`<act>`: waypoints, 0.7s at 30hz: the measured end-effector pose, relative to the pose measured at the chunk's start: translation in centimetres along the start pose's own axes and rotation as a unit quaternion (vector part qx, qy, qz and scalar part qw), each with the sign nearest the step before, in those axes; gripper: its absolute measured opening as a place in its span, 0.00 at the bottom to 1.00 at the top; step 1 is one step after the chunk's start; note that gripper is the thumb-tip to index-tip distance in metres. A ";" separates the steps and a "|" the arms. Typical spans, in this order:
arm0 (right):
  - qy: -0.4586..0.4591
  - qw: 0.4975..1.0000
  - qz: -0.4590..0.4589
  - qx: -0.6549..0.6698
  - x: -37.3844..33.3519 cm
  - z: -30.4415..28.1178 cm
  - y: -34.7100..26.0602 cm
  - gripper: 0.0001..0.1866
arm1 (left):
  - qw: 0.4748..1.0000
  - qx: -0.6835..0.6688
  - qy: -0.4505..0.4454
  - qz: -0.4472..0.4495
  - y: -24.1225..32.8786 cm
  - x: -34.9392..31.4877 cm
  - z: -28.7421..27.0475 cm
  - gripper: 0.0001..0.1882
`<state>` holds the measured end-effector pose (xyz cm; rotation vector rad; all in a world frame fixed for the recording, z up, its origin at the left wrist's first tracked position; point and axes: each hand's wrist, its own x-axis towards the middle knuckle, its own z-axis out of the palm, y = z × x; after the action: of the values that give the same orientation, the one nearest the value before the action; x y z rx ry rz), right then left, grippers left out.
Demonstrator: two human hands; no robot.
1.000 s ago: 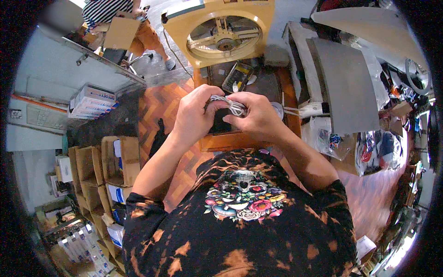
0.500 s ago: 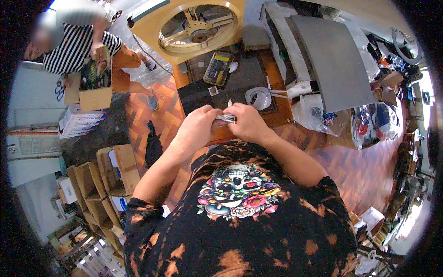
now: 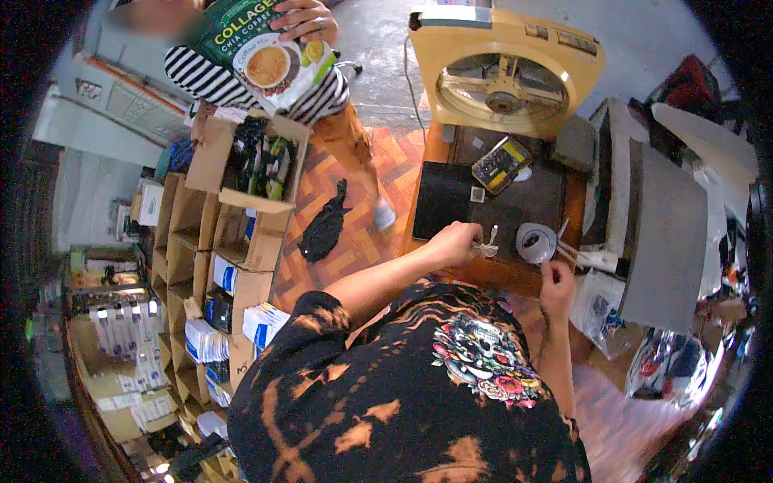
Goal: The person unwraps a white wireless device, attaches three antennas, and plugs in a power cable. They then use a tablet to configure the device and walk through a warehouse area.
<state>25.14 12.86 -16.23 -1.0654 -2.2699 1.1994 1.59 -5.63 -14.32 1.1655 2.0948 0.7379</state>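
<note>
My left hand (image 3: 460, 244) is closed on a small white cable bundle (image 3: 486, 249), whose connector end sticks up past the fingertips, over the front edge of the dark-topped table. My right hand (image 3: 557, 286) is apart from it, further right and nearer to me, with its fingers curled; whatever they may hold is hidden. Just beyond that hand sits a white ring-shaped roll (image 3: 535, 243) with pale strips by its right side. A flat black panel (image 3: 444, 201) lies left of the roll, and a small white square piece (image 3: 477, 194) rests near it.
A yellow-black tool set (image 3: 501, 165) lies on the table before a large yellow fan (image 3: 506, 76). At the left, a striped-shirted person (image 3: 322, 101) holds up a green pouch (image 3: 270, 52) above an open carton (image 3: 262, 204). Cardboard shelving (image 3: 189, 213) and a black bag (image 3: 325, 225) are nearby.
My hands have come apart: the cable bundle stays in the left, and the right has moved away to the right. The view has swung left. The other person now raises a green pouch.
</note>
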 end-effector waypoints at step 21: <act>-0.092 0.987 0.101 -0.081 -0.2 1.4 3.7 0.18 | 0.912 -0.329 0.140 -0.200 -9.4 5.2 1.3 0.16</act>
<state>26.07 13.28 -20.05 -1.3237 -2.4840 1.2529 -4.58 -5.09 -23.21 0.2630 1.9549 1.3209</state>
